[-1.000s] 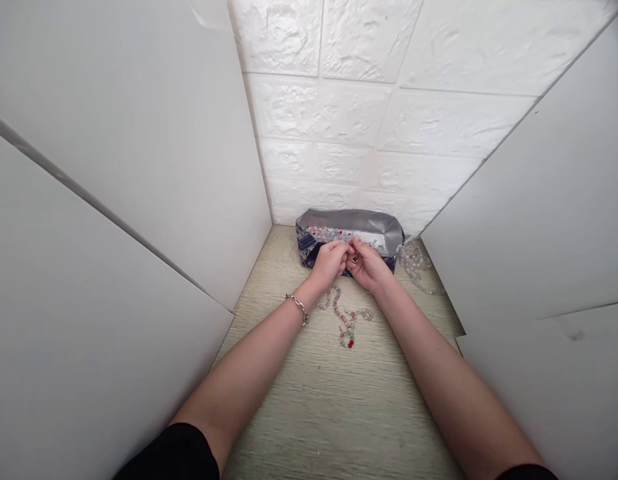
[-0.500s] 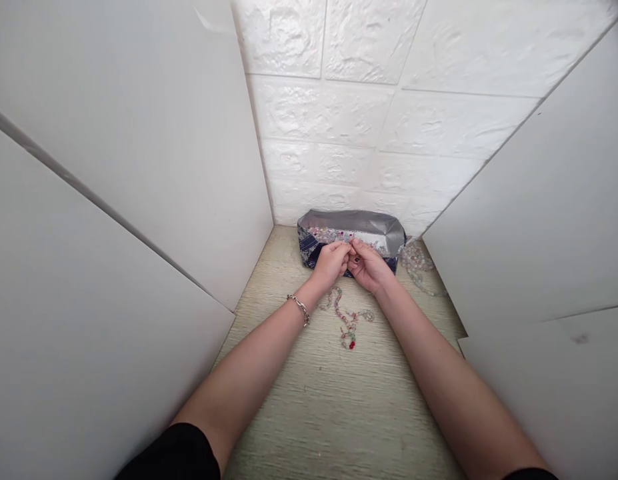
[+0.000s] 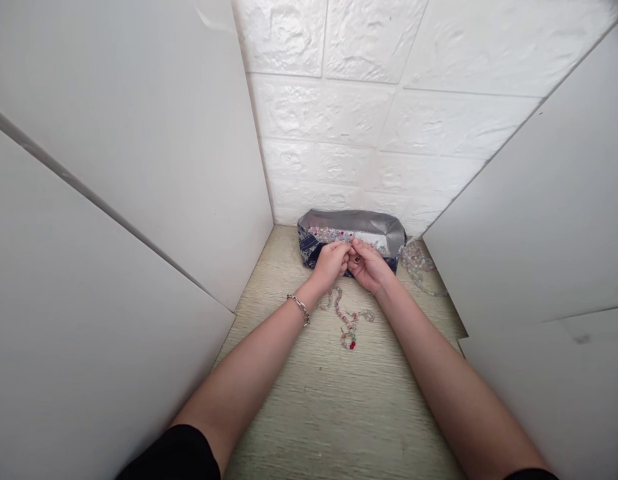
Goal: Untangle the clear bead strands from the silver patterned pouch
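Observation:
My left hand [image 3: 333, 261] and my right hand [image 3: 369, 265] meet at the front rim of an open dark blue bag [image 3: 309, 252] with a silver lining. Both are closed in a pinch, fingertips together; what lies between them is too small to make out. Loose pink, clear and red beads [image 3: 326, 233] fill the left part of the bag. Below my hands a string of coloured beads [image 3: 340, 310] lies in curves on the wood-grain surface, with red beads at its near end. Its upper end runs out of sight near my left wrist.
More strung beads [image 3: 416, 260] lie heaped to the right of the bag, against the right panel [image 3: 529, 220]. A white brick-pattern wall [image 3: 333, 113] stands behind the bag. A white panel [image 3: 153, 133] closes off the left side. The surface [image 3: 323, 413] is pale wood grain.

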`<state>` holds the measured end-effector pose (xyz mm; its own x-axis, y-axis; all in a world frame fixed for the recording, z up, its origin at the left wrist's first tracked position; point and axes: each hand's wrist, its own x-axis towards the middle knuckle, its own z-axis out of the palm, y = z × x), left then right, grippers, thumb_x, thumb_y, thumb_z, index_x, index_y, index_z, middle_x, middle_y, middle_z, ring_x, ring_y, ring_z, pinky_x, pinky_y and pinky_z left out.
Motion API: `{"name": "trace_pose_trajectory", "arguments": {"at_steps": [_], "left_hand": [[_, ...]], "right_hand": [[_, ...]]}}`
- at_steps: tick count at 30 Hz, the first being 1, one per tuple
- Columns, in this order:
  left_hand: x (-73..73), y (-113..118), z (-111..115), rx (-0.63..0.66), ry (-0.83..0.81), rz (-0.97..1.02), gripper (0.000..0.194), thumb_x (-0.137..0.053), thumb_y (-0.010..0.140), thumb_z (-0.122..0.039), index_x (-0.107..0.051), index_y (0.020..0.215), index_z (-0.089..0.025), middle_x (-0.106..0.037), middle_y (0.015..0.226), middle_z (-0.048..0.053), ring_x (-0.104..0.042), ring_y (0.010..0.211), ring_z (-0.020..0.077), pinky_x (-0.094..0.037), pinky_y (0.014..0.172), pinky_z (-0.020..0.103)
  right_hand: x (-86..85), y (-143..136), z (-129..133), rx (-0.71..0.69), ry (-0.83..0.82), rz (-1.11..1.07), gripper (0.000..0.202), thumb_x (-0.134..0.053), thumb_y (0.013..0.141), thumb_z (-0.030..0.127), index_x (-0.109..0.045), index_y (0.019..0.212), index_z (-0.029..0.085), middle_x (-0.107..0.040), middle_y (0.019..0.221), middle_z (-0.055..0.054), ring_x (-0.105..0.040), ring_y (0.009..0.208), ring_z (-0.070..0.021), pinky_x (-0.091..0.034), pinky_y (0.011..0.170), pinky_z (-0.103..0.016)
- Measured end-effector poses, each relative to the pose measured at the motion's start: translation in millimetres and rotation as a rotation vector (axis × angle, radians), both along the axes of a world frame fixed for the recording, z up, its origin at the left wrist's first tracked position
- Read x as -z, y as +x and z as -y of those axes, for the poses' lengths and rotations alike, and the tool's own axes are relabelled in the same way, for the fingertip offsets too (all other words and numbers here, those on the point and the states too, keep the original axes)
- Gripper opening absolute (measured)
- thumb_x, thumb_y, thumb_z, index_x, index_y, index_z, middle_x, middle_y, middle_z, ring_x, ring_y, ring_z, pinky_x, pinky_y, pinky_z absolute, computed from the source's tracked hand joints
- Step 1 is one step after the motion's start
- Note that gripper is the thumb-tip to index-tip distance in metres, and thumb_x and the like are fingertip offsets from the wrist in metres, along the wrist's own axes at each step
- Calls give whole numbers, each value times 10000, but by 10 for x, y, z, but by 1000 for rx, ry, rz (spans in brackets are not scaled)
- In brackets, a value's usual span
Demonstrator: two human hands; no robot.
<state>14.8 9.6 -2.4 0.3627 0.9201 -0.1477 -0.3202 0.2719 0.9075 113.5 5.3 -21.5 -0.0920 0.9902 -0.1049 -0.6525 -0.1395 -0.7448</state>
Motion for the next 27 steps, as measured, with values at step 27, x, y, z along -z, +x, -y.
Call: {"name": "trace_pose_trajectory", "arguments": {"at_steps": [27], "left_hand": [[-3,-14,2,-5,-30,44,131,-447,641,-206,-416,529,-147,-257,352,-93,-184,254,-4,-92,319,165]], "right_hand": [[-25,-13,21,-10,18,11,124,-651,628,226,-562,681,157,-497,545,49,-411,445,-24,-334,370,-127]]}}
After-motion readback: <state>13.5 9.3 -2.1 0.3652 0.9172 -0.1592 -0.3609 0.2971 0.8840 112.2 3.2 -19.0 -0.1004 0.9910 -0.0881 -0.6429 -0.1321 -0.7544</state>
